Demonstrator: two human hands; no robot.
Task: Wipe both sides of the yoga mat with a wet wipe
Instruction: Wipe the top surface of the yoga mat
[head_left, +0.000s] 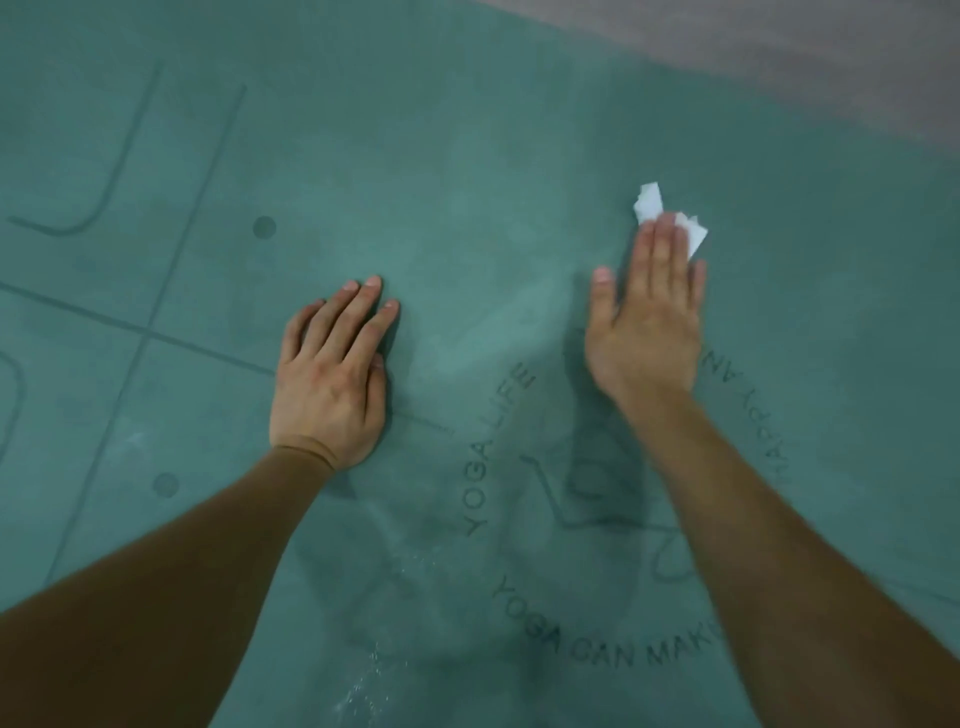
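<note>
Teal yoga mat fills the scene; left hand rests flat, right hand, fingers straight, presses a white wet wipe.

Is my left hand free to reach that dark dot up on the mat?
Probably yes. The left hand lies flat on the mat, holding nothing, and only bare mat lies between it and the dot.

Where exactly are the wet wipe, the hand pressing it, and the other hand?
wet wipe (649, 203): head view, on its white crumpled part past the fingertips.
right hand (647, 332): head view, on its back.
left hand (330, 382): head view, on its back.
</note>
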